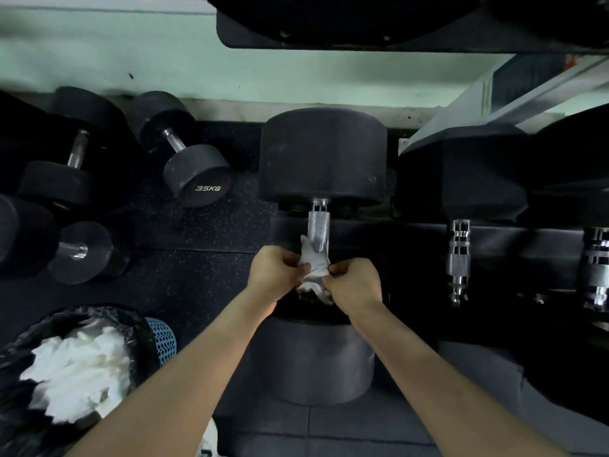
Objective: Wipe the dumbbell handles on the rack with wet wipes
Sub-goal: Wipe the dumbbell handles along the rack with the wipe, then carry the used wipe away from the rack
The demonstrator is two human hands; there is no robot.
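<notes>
While the left hand (275,273) and right hand (354,283) both pinch the crumpled white wet wipe (314,263) around the knurled steel dumbbell handle (317,230), just beyond the grip the handle lies bare; bunched cloth may skip patches.

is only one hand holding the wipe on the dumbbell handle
No, the left hand and right hand both pinch the wipe at the dumbbell handle.

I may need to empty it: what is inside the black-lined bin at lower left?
Crumpled white wipes are heaped inside the bin, near its rim; anything beneath them is covered.
</notes>
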